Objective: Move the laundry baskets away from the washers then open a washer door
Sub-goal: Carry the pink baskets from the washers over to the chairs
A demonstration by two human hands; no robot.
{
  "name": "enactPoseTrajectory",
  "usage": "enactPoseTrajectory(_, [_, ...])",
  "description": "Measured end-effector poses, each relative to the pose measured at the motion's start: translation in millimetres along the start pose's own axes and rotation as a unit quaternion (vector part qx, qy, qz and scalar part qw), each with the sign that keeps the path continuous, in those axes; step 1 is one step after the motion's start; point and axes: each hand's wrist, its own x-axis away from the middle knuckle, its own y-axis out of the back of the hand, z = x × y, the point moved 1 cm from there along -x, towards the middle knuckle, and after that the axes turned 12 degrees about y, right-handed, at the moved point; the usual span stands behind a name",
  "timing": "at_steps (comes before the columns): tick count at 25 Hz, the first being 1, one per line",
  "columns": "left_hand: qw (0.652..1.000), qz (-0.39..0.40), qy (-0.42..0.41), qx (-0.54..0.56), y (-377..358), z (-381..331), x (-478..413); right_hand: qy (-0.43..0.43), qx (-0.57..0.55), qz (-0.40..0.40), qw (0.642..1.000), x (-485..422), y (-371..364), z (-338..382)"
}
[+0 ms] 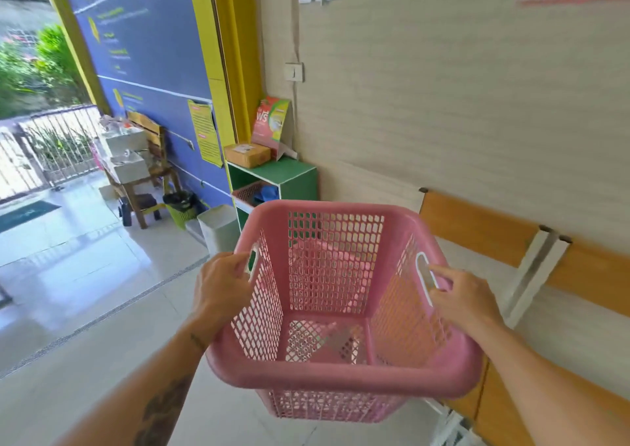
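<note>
A person holds an empty pink laundry basket (341, 375) above the floor (102, 292) beside a wooden bench (477, 230), left hand (221, 288) and right hand (467, 297) each gripping a side handle slot. Behind, a green shelf (298, 176) holds a smaller pink basket (244, 192) containing something blue.

Green shelf (296, 177) at centre, cardboard box (247, 155) on top, white bin (218, 228) just beside it, blue sign (146, 53) upper left, wooden bench (477, 229) at right

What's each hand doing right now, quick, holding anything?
Left hand: grips the left handle slot of the pink laundry basket, held off the floor.
Right hand: grips the basket's right handle slot.
</note>
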Motion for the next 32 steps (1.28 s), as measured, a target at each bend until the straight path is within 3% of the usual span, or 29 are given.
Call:
enactPoseTrajectory(9, [0.994, -0.002, -0.107, 0.036, -51.9, -17.2, -217.7, -0.073, -0.002, -0.041, 0.997, -133.5, -67.7, 41.3])
enactPoseTrajectory(18, [0.985, 0.050, -0.160, 0.034, -154.4, -52.9, -337.5, -0.166, -0.039, -0.054, 0.984, -231.3, -123.1, 0.1])
enactPoseTrajectory(29, [0.954, 0.253, -0.161, -0.019, -337.4, 12.0, -429.8, -0.324, 0.012, 0.055, 0.944, -290.2, -261.7, -40.9])
enactPoseTrajectory(32, [0.940, 0.321, -0.109, -0.030, -400.3, 38.7, -446.6, -0.369, 0.014, 0.082, 0.926, -301.3, -315.9, -55.3])
